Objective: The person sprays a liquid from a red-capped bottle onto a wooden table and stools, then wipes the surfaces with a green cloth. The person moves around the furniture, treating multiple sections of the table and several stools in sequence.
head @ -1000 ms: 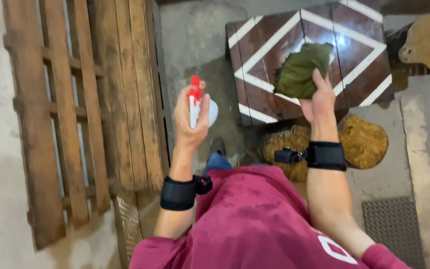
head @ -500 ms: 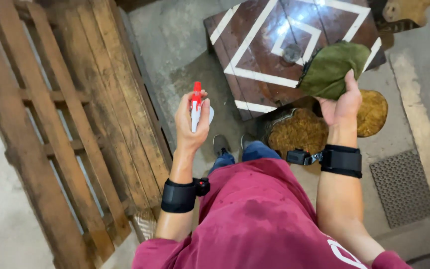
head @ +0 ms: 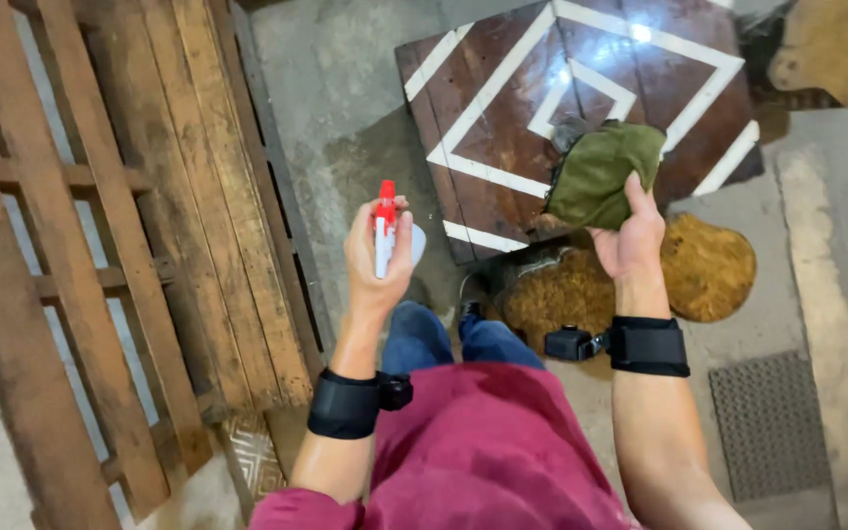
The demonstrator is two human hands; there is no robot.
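One spray bottle (head: 386, 228), red-capped, is gripped upright in the closed left hand (head: 375, 257). One green cloth (head: 601, 175) is pinched in the closed right hand (head: 626, 236), above one dark wooden board (head: 503, 118) with white lines. Two wooden pallets (head: 100, 245) are noted left of the left hand.

Beneath you lay a grey concrete floor (head: 345, 108), stained dark in a patch just ahead of your feet. On it, to your left, rested wooden pallets (head: 120, 245), their slats running away from you. Ahead to the right sat a dark brown wooden board (head: 503, 118) painted with nested white diamond lines. Just beside its near edge lay two rough golden-brown wood slabs (head: 709, 270), touching each other. A dark ribbed mat (head: 772, 427) lay on the floor at your right.
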